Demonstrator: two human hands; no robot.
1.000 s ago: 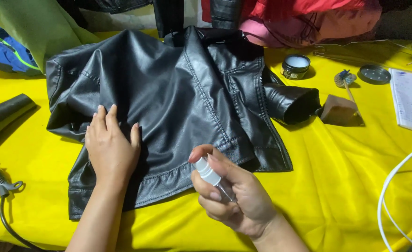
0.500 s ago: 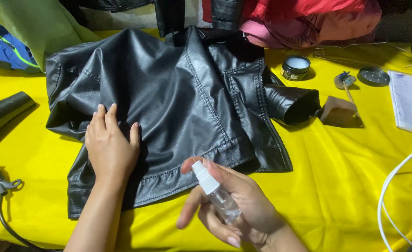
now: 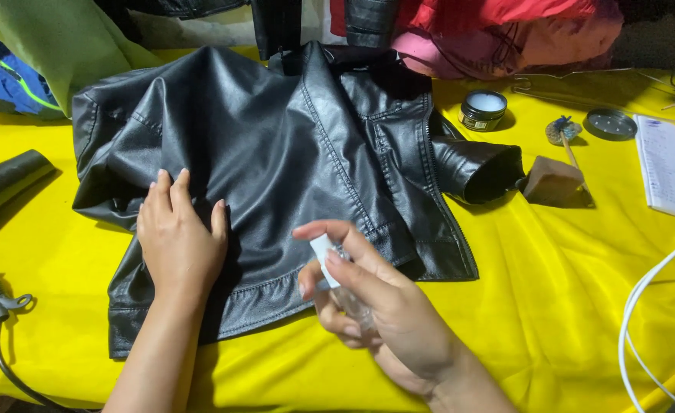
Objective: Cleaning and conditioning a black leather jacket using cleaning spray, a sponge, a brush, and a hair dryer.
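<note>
Since a second ago, my right hand has turned the small clear spray bottle with the white nozzle so its head faces the jacket, and my forefinger has lifted from a curl to lie stretched over the top of the nozzle; the other fingers wrap the bottle's body. I judge that the bottle now stands ready to spray at the leather rather than merely being carried. My left hand has not shifted: it lies flat, fingers close together, pressing on the black leather jacket. That jacket is spread across the yellow-covered worktop, glossy, creased into soft folds, its hem nearest me and a rolled sleeve at its right side. Beyond it sit a small open round tin and a brown block.
</note>
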